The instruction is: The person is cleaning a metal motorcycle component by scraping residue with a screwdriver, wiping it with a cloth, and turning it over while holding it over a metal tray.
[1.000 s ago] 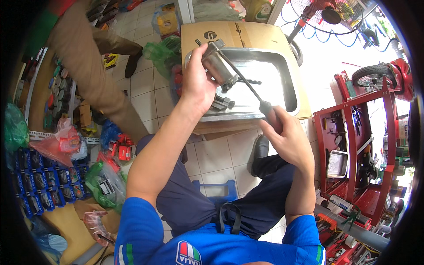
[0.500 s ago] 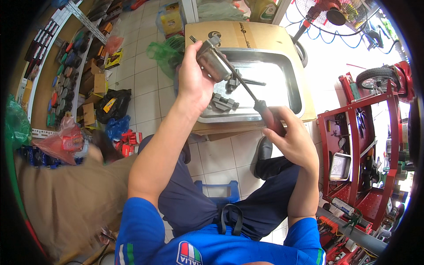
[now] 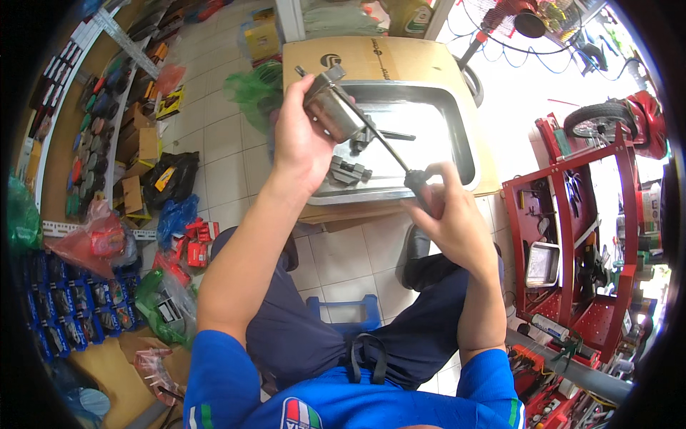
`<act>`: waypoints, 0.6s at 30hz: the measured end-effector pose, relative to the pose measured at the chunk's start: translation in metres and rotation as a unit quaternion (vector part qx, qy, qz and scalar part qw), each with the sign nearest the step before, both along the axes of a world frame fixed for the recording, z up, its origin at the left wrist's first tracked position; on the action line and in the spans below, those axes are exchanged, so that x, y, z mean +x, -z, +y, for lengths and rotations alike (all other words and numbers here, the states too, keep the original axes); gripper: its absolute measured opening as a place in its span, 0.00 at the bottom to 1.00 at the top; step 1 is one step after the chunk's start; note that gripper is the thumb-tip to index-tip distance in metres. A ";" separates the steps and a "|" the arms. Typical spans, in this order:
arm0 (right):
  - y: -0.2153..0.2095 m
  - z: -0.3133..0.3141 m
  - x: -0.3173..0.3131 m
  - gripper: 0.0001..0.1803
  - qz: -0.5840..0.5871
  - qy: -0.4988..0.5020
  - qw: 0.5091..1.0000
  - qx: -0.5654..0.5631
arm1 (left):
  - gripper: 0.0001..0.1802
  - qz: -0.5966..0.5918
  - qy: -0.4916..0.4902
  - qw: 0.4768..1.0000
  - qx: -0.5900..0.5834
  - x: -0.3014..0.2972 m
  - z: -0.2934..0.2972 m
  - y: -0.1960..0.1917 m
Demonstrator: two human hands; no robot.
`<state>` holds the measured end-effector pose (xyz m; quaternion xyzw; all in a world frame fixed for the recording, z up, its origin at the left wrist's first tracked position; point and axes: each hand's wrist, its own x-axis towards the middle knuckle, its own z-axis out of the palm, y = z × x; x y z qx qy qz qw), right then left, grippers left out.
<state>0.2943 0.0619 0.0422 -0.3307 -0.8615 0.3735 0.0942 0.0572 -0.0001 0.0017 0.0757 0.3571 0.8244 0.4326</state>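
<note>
Above a shallow metal tray [image 3: 468,168], my left hand [image 3: 296,139] is closed around a cylindrical metal motor [image 3: 334,114], its end cap tilted up and away. My right hand [image 3: 454,222] grips the dark handle of a screwdriver [image 3: 391,151], fingers and thumb around it. The shaft slants up to the left and runs along the motor's side; its tip is hard to make out near the end cap. Inside the tray lie a blocky metal part [image 3: 348,171] and a dark part with a rod [image 3: 395,134], the latter partly hidden behind the motor.
Under the tray is a cardboard box [image 3: 421,57]. A blue plastic stool [image 3: 346,314] stands between my legs. To the right are a red tool rack [image 3: 564,214] and a fan [image 3: 529,25]. Shelves, plastic bags and blue parts bins [image 3: 82,307] line the left.
The person in brown at the left has gone out of view, uncovering the blue bins and bags. My hands keep the same hold on motor and screwdriver; the view has shifted slightly.
</note>
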 end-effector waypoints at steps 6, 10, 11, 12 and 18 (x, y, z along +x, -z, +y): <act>0.007 0.002 0.006 0.32 0.112 -0.079 0.987 0.087 | 0.28 0.028 -0.036 0.999 -0.027 -0.003 -0.001 -0.006; 0.009 0.013 0.001 0.34 0.181 -0.124 0.976 0.016 | 0.25 0.041 -0.040 0.998 -0.028 -0.007 0.003 -0.006; 0.003 0.010 0.004 0.33 0.136 -0.101 0.985 -0.010 | 0.24 0.048 -0.034 0.998 -0.031 -0.008 0.003 -0.003; -0.008 0.004 0.002 0.32 0.095 -0.085 0.991 -0.040 | 0.23 0.058 -0.035 0.997 -0.038 -0.011 -0.001 -0.002; -0.002 0.014 0.008 0.27 0.054 -0.045 0.997 -0.033 | 0.26 0.031 -0.025 0.999 -0.005 -0.006 0.003 0.000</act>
